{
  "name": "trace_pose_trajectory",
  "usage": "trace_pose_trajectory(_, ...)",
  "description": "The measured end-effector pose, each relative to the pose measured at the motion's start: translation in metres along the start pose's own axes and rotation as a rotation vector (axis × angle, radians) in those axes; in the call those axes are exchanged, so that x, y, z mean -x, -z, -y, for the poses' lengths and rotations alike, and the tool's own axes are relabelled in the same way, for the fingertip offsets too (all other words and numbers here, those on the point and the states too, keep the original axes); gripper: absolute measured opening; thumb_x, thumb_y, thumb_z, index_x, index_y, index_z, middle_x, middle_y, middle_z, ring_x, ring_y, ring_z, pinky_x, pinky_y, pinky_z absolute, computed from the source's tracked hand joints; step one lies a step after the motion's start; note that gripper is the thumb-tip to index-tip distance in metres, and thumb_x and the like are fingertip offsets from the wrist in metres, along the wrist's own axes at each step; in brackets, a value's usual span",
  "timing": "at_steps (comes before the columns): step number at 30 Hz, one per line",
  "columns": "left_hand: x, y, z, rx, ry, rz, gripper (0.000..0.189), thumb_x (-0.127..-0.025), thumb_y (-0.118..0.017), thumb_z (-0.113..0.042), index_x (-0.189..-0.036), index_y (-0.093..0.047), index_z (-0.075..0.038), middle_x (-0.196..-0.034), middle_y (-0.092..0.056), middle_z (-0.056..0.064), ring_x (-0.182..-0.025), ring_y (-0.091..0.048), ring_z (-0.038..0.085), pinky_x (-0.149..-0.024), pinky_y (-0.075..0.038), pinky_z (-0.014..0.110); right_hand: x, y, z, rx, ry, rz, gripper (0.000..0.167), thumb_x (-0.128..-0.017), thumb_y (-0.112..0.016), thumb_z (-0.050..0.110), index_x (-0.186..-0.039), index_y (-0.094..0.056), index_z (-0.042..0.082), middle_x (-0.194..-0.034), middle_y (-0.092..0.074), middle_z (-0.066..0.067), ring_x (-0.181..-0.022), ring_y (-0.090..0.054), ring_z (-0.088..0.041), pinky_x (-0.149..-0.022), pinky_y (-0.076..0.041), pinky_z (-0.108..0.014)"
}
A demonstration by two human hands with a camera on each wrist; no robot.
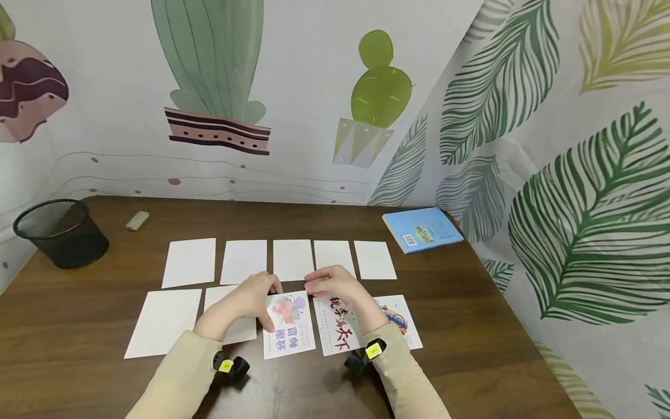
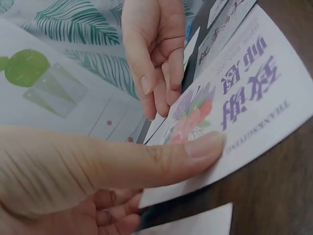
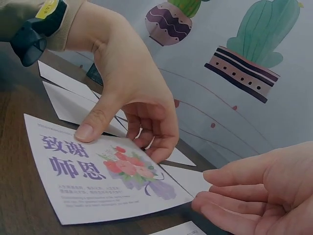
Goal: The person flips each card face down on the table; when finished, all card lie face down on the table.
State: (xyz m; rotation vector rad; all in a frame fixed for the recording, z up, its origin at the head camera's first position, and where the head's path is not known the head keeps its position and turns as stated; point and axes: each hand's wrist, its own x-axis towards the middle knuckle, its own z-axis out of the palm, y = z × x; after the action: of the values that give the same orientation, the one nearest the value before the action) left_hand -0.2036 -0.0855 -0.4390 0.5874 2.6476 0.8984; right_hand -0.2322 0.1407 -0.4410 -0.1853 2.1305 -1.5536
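Observation:
A white greeting card with a flower bouquet and purple characters [image 1: 286, 340] is in front of the left hand [image 1: 250, 302]. That hand pinches its left edge, thumb on the printed face and fingers behind, as the left wrist view shows. The card [image 3: 73, 196] tilts up from the table in the right wrist view. My right hand [image 1: 337, 286] has loosely bent fingers, its fingertips [image 3: 203, 203] right at the card's corner. Below the right hand lies a card with red brush characters [image 1: 335, 334], partly covered by the wrist. A third printed card [image 1: 408, 320] sits to its right, partly hidden.
Several blank white cards form a back row, including one at the left end [image 1: 189, 263]. Two more, one a large card [image 1: 163, 323], lie front left. A blue book [image 1: 424, 228] rests back right, a black mesh bin [image 1: 65, 238] and an eraser [image 1: 137, 220] back left.

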Motion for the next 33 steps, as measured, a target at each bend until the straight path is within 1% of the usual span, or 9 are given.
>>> trace_pose_trajectory(5,-0.001,0.004,0.009,0.114,-0.059,0.0,0.065,-0.05,-0.096,-0.008,-0.103,-0.059,-0.005,-0.093,-0.064,0.003,-0.085,-0.057,0.014,-0.082,-0.049,0.035,-0.001,-0.001,0.0,0.007,0.007,-0.001,0.042,-0.084,-0.072,0.007,-0.122,-0.062,-0.007,-0.112,-0.07,-0.022,-0.093,-0.069,-0.016,-0.088,-0.057,-0.032)
trace_pose_trajectory(7,-0.002,0.005,0.013,0.175,-0.078,-0.003,0.065,-0.053,-0.095,-0.006,-0.107,-0.058,-0.004,-0.095,-0.065,0.005,-0.084,-0.057,0.014,-0.08,-0.048,0.034,-0.002,-0.001,-0.001,-0.006,-0.009,0.018,0.043,-0.083,-0.072,0.007,-0.123,-0.062,-0.007,-0.111,-0.071,-0.02,-0.089,-0.069,-0.014,-0.083,-0.057,-0.028)
trace_pose_trajectory(9,-0.003,0.007,0.016,0.276,-0.082,0.003,0.065,-0.058,-0.092,-0.003,-0.113,-0.056,-0.001,-0.099,-0.065,0.009,-0.084,-0.061,0.015,-0.079,-0.05,0.032,-0.002,-0.001,-0.001,-0.034,-0.031,0.065,0.043,-0.084,-0.071,0.007,-0.124,-0.061,-0.008,-0.11,-0.071,-0.02,-0.085,-0.068,-0.014,-0.076,-0.057,-0.025)
trace_pose_trajectory(12,-0.004,0.008,0.02,0.437,-0.038,0.014,0.067,-0.066,-0.087,-0.001,-0.123,-0.052,0.004,-0.103,-0.067,0.014,-0.083,-0.067,0.016,-0.076,-0.054,0.03,-0.002,-0.001,-0.003,-0.102,-0.058,0.149,0.04,-0.088,-0.066,0.004,-0.124,-0.058,-0.01,-0.109,-0.071,-0.02,-0.083,-0.069,-0.014,-0.073,-0.056,-0.024)
trace_pose_trajectory(14,-0.005,0.009,0.022,0.538,-0.004,0.025,0.066,-0.072,-0.083,0.0,-0.127,-0.049,0.009,-0.104,-0.07,0.017,-0.084,-0.07,0.019,-0.077,-0.056,0.03,-0.002,-0.002,-0.003,-0.144,-0.059,0.182,0.037,-0.09,-0.063,0.001,-0.123,-0.057,-0.013,-0.108,-0.071,-0.02,-0.084,-0.07,-0.014,-0.076,-0.057,-0.025)
trace_pose_trajectory(18,-0.005,0.01,0.024,0.651,0.052,0.019,0.057,-0.081,-0.077,-0.005,-0.127,-0.049,0.016,-0.102,-0.073,0.019,-0.085,-0.07,0.016,-0.081,-0.057,0.029,-0.002,-0.001,-0.004,-0.212,-0.035,0.165,0.034,-0.089,-0.061,-0.005,-0.12,-0.056,-0.017,-0.104,-0.073,-0.017,-0.085,-0.07,-0.014,-0.082,-0.058,-0.028)
trace_pose_trajectory(22,-0.006,0.011,0.024,0.753,0.093,0.012,0.047,-0.09,-0.069,-0.01,-0.124,-0.053,0.018,-0.102,-0.072,0.018,-0.085,-0.07,0.014,-0.08,-0.059,0.032,-0.003,0.001,-0.002,-0.255,0.009,0.119,0.034,-0.09,-0.06,-0.005,-0.121,-0.056,-0.017,-0.102,-0.073,-0.015,-0.085,-0.071,-0.014,-0.081,-0.059,-0.029)
trace_pose_trajectory(25,-0.007,0.011,0.023,0.807,0.114,-0.006,0.044,-0.093,-0.065,-0.012,-0.123,-0.054,0.019,-0.101,-0.073,0.017,-0.083,-0.071,0.014,-0.079,-0.06,0.031,-0.003,0.002,0.0,-0.279,0.049,0.1,0.035,-0.09,-0.059,-0.005,-0.123,-0.054,-0.018,-0.1,-0.073,-0.01,-0.085,-0.071,-0.014,-0.083,-0.058,-0.03)
trace_pose_trajectory(33,-0.006,0.014,0.022,0.856,0.136,-0.096,0.039,-0.095,-0.061,-0.009,-0.121,-0.054,0.02,-0.093,-0.073,0.007,-0.079,-0.068,0.006,-0.076,-0.059,0.025,-0.003,0.002,0.001,-0.323,0.114,0.092,0.04,-0.09,-0.057,-0.005,-0.126,-0.051,-0.02,-0.099,-0.072,-0.005,-0.086,-0.07,-0.011,-0.084,-0.058,-0.03)
